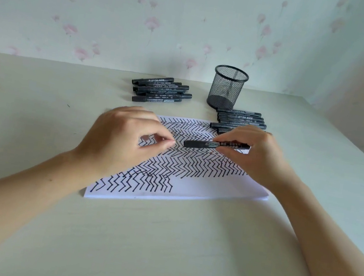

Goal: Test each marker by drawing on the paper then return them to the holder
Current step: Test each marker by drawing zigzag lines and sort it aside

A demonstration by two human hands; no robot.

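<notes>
A white paper [204, 189] covered with rows of black zigzag lines lies in the middle of the table. My right hand [257, 154] grips a black marker [199, 144] and holds it level just above the paper, its free end pointing left. My left hand [121, 137] hovers over the left part of the paper with thumb and forefinger curled tip to tip; it holds nothing, and a small gap separates it from the marker's end. The black mesh holder [228, 90] stands upright behind the paper with no markers showing in it.
Several black markers lie in a pile [160, 90] at the back, left of the holder. A second row of markers [239, 118] lies in front of the holder, touching the paper's far right corner. A wall runs behind the table, and the table's right edge is near.
</notes>
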